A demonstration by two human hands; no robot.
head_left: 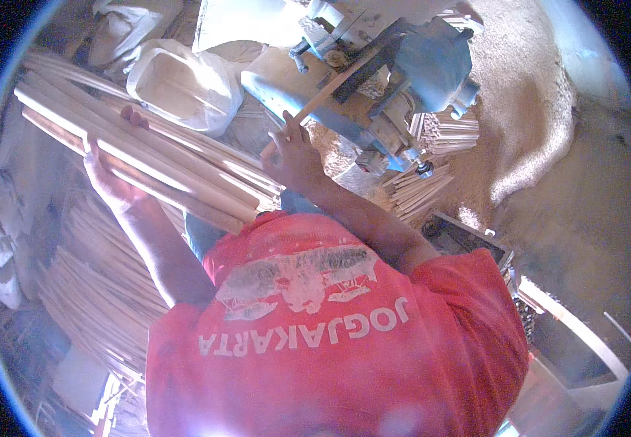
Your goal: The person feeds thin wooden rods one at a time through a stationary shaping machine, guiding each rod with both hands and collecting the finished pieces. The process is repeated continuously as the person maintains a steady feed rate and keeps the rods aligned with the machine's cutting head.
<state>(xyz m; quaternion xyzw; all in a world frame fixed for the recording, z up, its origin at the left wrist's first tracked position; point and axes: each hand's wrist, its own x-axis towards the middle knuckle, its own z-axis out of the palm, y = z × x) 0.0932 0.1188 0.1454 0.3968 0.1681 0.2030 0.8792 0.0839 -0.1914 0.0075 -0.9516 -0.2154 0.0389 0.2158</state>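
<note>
My left hand (115,175) is closed round a bundle of long pale wooden strips (155,160), held slanting across my upper left, with some fingertips showing over its far side. My right hand (293,156) is closed on a single narrow strip (326,91), which runs up and to the right into a blue woodworking machine (432,62) with metal fittings and knobs. Part of that strip is hidden under my fingers. My red shirt fills the lower middle.
Long strips (86,298) are piled at the left, shorter strips (417,193) below the machine. A white sack (217,80) stands behind the bundle. Sawdust (519,95) is heaped at the right. A dark metal object (450,229) sits beside my right arm.
</note>
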